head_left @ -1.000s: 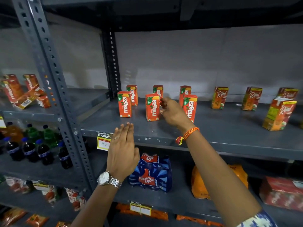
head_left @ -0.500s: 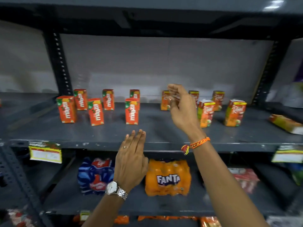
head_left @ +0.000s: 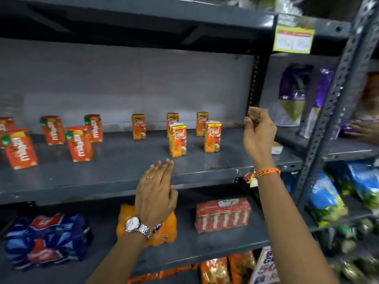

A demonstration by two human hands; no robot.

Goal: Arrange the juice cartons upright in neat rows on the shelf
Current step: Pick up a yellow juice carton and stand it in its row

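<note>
Juice cartons (head_left: 177, 139) stand upright mid-shelf (head_left: 123, 171), one tipped carton (head_left: 277, 147) far right behind the empty, half-curled right hand (head_left: 259, 136); left hand (head_left: 155, 193) open, empty; careless reach could topple neighbouring Real carton (head_left: 212, 137).

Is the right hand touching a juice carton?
Apart. The head view shows the right hand raised with bare shelf between it and the nearest carton.
</note>
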